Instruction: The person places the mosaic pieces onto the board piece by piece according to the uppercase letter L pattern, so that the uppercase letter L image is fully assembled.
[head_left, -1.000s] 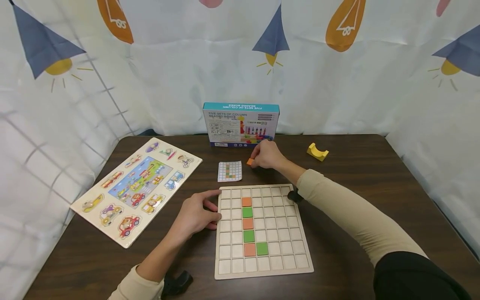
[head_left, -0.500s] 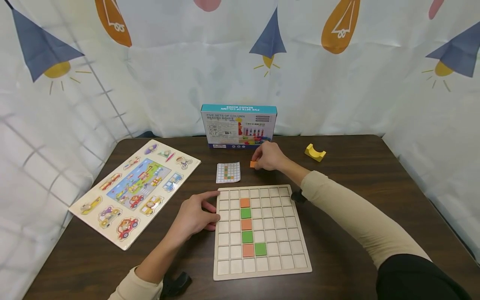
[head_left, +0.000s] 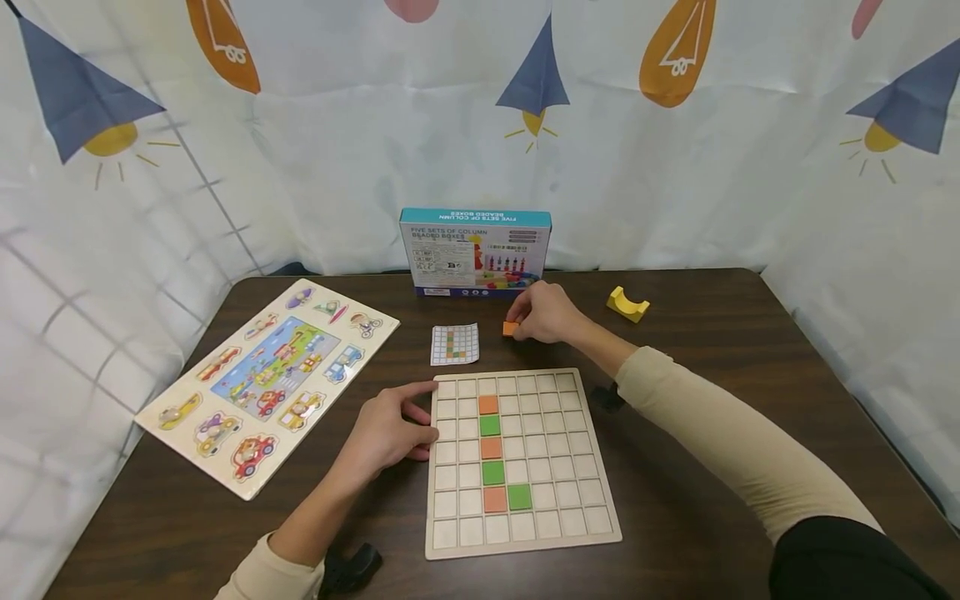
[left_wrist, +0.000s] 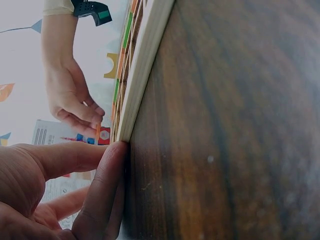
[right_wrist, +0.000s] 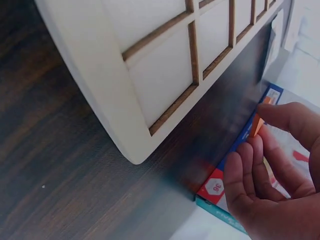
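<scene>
Between thumb and fingertips, my right hand (head_left: 549, 312) pinches a small orange square tile (head_left: 510, 328), just in front of the box and above the dark table. The right wrist view shows the same tile (right_wrist: 258, 120) edge-on in the fingers. My left hand (head_left: 390, 427) rests beside the wooden grid board (head_left: 558, 521); its thumb and fingertips touch the board's left edge, as the left wrist view confirms. On the board, orange tiles (head_left: 491, 448) and green tiles (head_left: 490, 425) alternate down one column, with one green tile (head_left: 519, 497) to the right of the lowest orange one.
A small pattern card (head_left: 454, 345) lies behind the board. Behind it stands a cardboard box (head_left: 475, 250). A vehicle picture puzzle (head_left: 225, 354) lies at the left, and a yellow curved block (head_left: 628, 305) at the back right. A printed curtain (head_left: 420, 150) hangs behind the table.
My right hand, with the orange tile, has shifted slightly right, away from the card, and the tile has turned a little. My left hand stays at the board's edge.
</scene>
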